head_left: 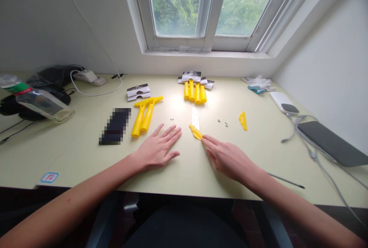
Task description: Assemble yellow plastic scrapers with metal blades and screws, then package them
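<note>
My left hand (158, 148) lies flat on the pale desk (86, 156), palm down, fingers spread, holding nothing. My right hand (227, 158) rests on the desk with its fingertips touching a small yellow plastic piece (196, 132). A white blade strip (195, 117) lies just behind that piece. Two yellow T-shaped scraper handles (145, 115) lie left of my left hand. Another small yellow piece (243, 120) sits to the right. Tiny screws (222, 122) and one more screw (171, 118) are scattered on the desk.
Several yellow handles (194, 91) and packaging cards (191, 76) lie at the back. A black phone (115, 126), a plastic bottle (37, 102), a charger with cable (89, 76), a tablet (333, 142), a white case (284, 103) and a thin rod (284, 181) sit around.
</note>
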Available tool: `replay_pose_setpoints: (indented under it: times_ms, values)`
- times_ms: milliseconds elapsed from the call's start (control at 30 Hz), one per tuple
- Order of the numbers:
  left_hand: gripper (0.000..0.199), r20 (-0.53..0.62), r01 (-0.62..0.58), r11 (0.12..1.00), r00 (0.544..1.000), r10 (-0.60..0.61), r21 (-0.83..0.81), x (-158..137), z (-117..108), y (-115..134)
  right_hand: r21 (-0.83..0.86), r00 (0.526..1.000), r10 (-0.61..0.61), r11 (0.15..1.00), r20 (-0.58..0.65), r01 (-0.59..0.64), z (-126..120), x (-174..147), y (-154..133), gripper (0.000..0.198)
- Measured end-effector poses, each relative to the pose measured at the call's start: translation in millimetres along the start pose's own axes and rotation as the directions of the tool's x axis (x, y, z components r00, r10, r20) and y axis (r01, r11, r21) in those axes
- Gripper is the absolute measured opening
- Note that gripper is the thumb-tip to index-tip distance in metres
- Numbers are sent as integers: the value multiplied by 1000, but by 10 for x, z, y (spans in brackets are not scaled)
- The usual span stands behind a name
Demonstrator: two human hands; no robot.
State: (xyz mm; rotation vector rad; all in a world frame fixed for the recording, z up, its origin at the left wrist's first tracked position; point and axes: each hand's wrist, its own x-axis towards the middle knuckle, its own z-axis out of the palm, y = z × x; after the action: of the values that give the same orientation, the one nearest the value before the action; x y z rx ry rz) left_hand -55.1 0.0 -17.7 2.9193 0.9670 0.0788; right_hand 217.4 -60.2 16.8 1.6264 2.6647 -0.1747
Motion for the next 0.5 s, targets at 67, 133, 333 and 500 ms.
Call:
replay_pose_setpoints:
  times_ms: [67,133,333,500]
  values:
    - [68,-6,81,996,997,-81,28,9,-13,-47,-10,999,37,999,5,-37,21,-199,14,37]
    - [69,-8,154,987,988,-154,40,59,-21,-78,-36,994,112,993,12,-111,60,-430,52,37]
    - [76,-1,306,951,952,-306,36,249,-27,-109,-179,888,459,870,-44,-459,195,-994,402,39]
    - [80,39,349,937,936,-349,12,348,-7,-161,-168,813,580,798,-45,-579,187,-838,923,36]
